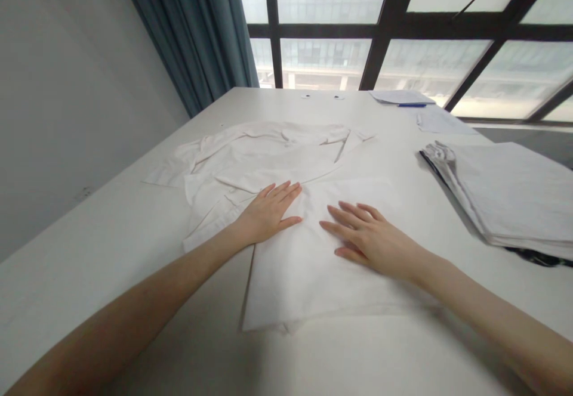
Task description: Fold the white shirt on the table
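A white garment [277, 163] lies spread on the white table [89, 253], its near part folded into a flat rectangle. My left hand [268, 211] rests flat on the fold's left side, fingers stretched out and close together. My right hand [367, 238] lies flat on the folded part too, fingers spread and pointing left. Neither hand holds anything.
A stack of folded white cloth [505, 193] sits at the right, with something dark under its near edge. Papers and a blue pen [412, 105] lie at the far right by the window. A blue-grey curtain [197, 32] hangs at the back left.
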Action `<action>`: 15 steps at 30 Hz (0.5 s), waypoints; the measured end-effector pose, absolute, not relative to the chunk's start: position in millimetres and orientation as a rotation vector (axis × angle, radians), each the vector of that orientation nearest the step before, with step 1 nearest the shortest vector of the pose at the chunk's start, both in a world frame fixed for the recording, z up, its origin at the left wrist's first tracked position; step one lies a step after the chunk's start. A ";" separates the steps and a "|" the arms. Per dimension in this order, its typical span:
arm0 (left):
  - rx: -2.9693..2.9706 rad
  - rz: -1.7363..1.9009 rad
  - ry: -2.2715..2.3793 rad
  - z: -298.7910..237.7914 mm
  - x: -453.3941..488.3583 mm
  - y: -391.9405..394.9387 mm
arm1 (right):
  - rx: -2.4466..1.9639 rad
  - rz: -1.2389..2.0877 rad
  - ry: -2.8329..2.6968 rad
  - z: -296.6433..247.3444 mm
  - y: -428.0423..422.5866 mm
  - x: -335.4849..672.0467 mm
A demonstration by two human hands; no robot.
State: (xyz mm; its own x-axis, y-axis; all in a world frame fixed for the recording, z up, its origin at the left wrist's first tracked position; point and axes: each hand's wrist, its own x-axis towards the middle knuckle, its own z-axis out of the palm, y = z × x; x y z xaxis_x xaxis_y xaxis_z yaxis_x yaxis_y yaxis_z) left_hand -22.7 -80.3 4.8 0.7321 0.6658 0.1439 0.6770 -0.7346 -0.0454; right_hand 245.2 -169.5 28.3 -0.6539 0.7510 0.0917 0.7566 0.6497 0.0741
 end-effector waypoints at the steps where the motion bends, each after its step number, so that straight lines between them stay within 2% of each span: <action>1: -2.825 -0.180 -1.097 4.6 -22.5 -80.8 | -1.261 -0.103 -2.840 30.0 -173.9 243.9; 8: -2.764 -0.198 -1.047 5.7 -21.6 -84.0 | -1.075 0.194 -2.968 38.8 -207.2 243.5; 15: -2.756 -0.134 -1.071 13.9 -13.0 -107.6 | -1.069 0.389 -2.838 20.4 -221.0 246.2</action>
